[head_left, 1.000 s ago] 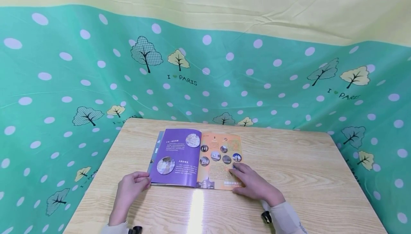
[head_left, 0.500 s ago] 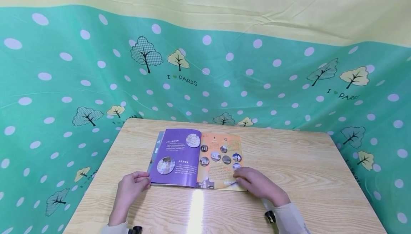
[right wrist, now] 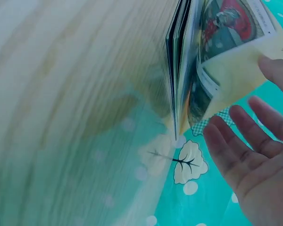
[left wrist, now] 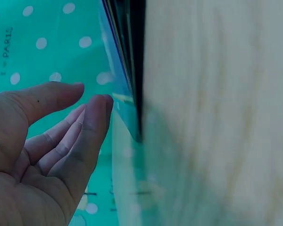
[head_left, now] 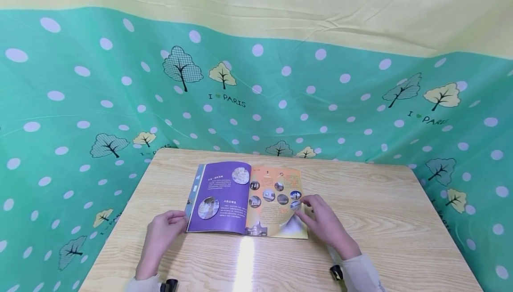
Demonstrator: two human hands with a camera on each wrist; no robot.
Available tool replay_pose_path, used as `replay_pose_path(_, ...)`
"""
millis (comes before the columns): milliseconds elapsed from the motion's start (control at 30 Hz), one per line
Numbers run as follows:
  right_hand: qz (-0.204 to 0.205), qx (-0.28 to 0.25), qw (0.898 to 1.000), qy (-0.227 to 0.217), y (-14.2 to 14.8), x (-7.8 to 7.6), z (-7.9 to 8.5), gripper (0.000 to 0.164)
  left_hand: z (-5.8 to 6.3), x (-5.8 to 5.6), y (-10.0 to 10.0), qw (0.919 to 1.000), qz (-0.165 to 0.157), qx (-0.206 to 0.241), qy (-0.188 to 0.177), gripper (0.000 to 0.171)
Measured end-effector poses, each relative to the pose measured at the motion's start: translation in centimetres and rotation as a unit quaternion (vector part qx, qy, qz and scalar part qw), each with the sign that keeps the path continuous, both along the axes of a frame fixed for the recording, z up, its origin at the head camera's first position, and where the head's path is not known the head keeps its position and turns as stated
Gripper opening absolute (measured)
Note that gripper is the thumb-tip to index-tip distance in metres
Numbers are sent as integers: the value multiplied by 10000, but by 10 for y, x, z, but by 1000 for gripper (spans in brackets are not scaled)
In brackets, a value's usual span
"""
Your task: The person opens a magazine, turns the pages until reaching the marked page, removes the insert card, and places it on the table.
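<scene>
An open magazine (head_left: 218, 194) lies on the table, with a purple left page and an orange right page (head_left: 272, 203). At its right edge my right hand (head_left: 326, 223) pinches the lower outer part of the orange page, which curls up off the sheets below. The right wrist view shows the lifted page's printed underside (right wrist: 231, 70) with the thumb against it; the index finger looks hidden behind. My left hand (head_left: 164, 234) is beside the lower left corner, fingers fairly straight. In the left wrist view its thumb is apart from the fingers, and a fingertip lies close to the cover's edge (left wrist: 125, 113).
The wooden table (head_left: 376, 221) extends around the magazine, with a bright light reflection in front of it. A green dotted curtain (head_left: 256, 74) with printed trees hangs behind and at both sides. Dark devices sit at both wrists.
My right hand slid to the orange page's outer edge and raised its lower corner, which now curls up. My left hand eased slightly away from the purple page's corner.
</scene>
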State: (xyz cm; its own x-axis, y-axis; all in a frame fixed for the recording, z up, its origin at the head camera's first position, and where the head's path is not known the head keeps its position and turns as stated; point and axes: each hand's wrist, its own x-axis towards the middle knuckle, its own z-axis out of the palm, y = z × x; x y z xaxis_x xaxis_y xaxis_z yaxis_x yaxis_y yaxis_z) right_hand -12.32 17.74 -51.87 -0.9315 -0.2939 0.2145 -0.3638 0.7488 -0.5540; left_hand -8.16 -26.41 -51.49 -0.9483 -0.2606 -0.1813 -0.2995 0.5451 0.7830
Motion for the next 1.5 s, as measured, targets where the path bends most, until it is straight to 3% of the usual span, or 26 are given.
replay_pose_path(100,-26,-192,9996,198,-4,-1,1,29,5,-5,7,9997,-97,-7,233,33)
replay_pose_path(300,292,-409,9974,521,-11,-3,3,18,13,-21,31,9971,-344,246,638,28)
replay_pose_path(500,457,-316,9955,767,-18,-5,5,19,17,-37,62,9893,-714,726,1049,24)
replay_pose_path(700,1056,-244,9870,1185,-23,-7,3,35,22,-48,95,9767,-1175,1162,1372,23)
replay_pose_path(867,1478,-106,9820,1172,-30,-5,2,49,22,-54,117,9647,-1492,1663,1393,20)
replay_pose_path(1167,1652,129,9799,1109,-42,-3,0,53,17,-58,147,9452,-1924,2403,1088,25)
replay_pose_path(1367,1707,257,9787,1112,-45,-1,-1,49,12,-57,156,9490,-1938,2236,1090,22)
replay_pose_path(1500,1689,299,9796,1047,-45,0,-1,48,9,-57,158,9462,-1944,2373,1032,22)
